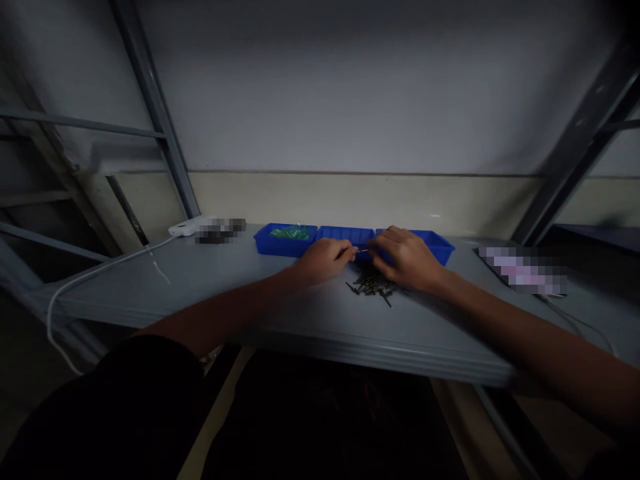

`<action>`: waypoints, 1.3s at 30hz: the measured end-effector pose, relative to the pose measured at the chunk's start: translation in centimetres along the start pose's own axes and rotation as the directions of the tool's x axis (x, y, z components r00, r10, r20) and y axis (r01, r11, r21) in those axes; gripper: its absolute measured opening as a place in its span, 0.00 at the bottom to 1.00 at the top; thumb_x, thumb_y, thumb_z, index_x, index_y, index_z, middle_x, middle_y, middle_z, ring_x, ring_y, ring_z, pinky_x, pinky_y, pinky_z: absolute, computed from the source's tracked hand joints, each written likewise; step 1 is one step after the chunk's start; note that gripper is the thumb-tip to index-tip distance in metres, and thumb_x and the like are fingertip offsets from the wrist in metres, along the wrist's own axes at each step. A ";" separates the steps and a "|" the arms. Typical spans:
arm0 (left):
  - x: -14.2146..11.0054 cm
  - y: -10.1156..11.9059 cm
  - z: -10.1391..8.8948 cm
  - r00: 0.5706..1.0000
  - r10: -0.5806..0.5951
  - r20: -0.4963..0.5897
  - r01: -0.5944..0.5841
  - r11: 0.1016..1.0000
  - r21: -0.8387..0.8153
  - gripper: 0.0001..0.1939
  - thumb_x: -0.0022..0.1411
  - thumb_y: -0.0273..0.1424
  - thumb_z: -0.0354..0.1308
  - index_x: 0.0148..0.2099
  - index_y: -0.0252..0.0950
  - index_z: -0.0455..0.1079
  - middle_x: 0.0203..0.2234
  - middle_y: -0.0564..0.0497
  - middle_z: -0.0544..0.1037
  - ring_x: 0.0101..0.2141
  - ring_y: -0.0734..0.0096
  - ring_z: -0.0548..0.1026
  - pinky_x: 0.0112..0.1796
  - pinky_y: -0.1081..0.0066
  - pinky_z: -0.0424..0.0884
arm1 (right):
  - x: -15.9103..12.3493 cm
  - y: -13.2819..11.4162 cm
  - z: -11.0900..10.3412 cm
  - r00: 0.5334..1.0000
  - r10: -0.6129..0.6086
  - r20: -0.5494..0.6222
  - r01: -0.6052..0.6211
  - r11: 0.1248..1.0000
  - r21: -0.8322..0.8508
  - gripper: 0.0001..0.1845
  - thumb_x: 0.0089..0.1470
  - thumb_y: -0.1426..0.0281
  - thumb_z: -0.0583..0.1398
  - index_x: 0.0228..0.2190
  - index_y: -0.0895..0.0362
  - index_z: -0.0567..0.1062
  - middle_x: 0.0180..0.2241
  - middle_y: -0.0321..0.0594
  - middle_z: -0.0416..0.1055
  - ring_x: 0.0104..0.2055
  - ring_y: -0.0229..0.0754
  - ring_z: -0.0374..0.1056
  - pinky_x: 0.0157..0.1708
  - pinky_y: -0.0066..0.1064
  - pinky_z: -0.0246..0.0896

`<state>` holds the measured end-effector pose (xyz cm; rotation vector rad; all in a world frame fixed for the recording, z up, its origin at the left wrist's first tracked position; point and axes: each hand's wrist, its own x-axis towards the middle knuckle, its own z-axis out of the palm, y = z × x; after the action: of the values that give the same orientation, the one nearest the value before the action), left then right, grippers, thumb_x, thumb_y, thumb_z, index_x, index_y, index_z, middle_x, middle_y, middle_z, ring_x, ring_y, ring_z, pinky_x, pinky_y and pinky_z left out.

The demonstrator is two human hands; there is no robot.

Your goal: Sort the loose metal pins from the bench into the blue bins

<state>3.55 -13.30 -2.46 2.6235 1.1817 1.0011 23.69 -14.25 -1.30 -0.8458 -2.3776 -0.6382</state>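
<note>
My left hand (327,259) is closed, its thumb and forefinger pinching one end of a thin brass-coloured metal piece (363,251). The other end runs to the curled fingers of my right hand (407,257), which partly hide it; its exact kind is too small to tell. Below the right hand lies a loose pile of thin dark and brass-coloured metal pieces (373,285) on the grey shelf top. Just behind both hands stand a left blue tray (280,247) with green plastic packaging (290,232), a middle blue tray (345,233) and a right blue tray (443,248), partly covered by my hand.
A white device (187,228) with a cable sits at the back left, beside a blurred dark object (220,231). On the right lies a flat phone-like object (523,270) with a cable. Metal shelf posts (155,100) rise at both sides; a wall stands behind.
</note>
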 end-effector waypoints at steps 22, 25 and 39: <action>0.0 -0.3 0.2 0.996 0.072 -0.049 -0.074 0.997 -0.025 0.09 0.63 0.33 0.47 0.36 0.35 0.67 0.22 0.55 0.69 0.24 0.76 0.66 0.27 0.74 0.59 | 0.2 0.0 0.5 0.971 0.235 -0.047 -0.190 0.876 0.442 0.08 0.53 0.67 0.55 0.30 0.58 0.72 0.29 0.40 0.72 0.31 0.40 0.66 0.32 0.33 0.60; -0.1 -0.3 0.2 0.997 0.070 0.040 -0.070 0.997 -0.014 0.11 0.63 0.34 0.48 0.36 0.34 0.68 0.22 0.54 0.71 0.25 0.76 0.67 0.27 0.74 0.59 | 0.4 0.4 0.4 0.935 0.354 -0.012 -0.295 0.797 0.527 0.10 0.52 0.65 0.55 0.29 0.58 0.73 0.28 0.39 0.73 0.29 0.39 0.66 0.30 0.31 0.60; -0.5 0.1 -1.8 0.803 0.373 0.465 -0.416 0.909 -0.013 0.07 0.58 0.33 0.55 0.38 0.41 0.72 0.36 0.52 0.73 0.39 0.68 0.66 0.40 0.69 0.58 | -0.9 7.2 -1.0 0.895 0.445 0.030 -0.446 0.890 0.090 0.09 0.43 0.69 0.55 0.26 0.55 0.75 0.30 0.41 0.73 0.32 0.45 0.68 0.32 0.36 0.62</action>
<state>2.30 -14.07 -1.32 3.0096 0.5923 0.3123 29.44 -10.20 0.67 -1.2981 -2.0895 -0.3297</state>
